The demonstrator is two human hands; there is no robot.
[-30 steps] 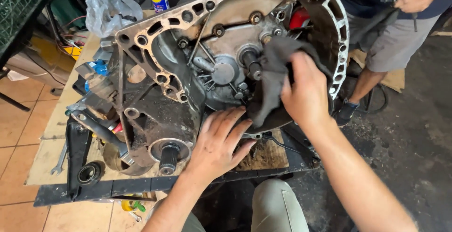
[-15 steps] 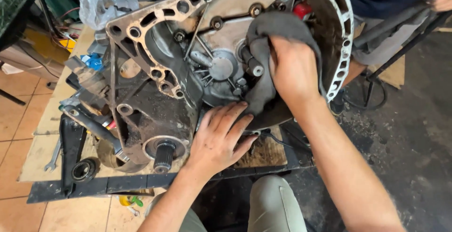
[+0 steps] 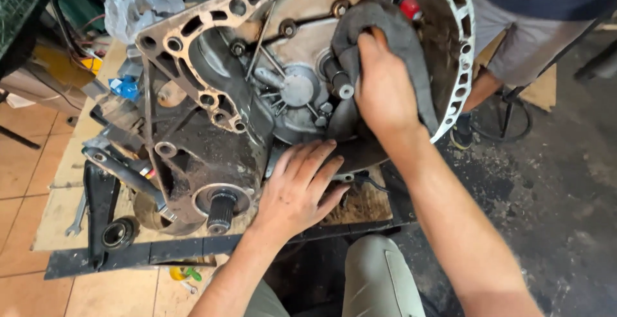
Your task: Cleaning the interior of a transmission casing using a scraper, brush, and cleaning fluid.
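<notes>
A large, grimy gearbox housing (image 3: 212, 137) lies on a wooden board (image 3: 54, 217). Inside its bell housing, the right hand (image 3: 384, 92) presses a grey rag (image 3: 411, 53), fingers closed on it. The left hand (image 3: 299, 188) rests flat, open, against the casing's lower edge, holding nothing.

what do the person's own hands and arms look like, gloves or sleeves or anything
Both are bare: no gloves, and no sleeves reach the forearms in view. The left hand and right hand carry dark grime smudges on fingers and knuckles. No watch, ring or wristband shows.
</notes>
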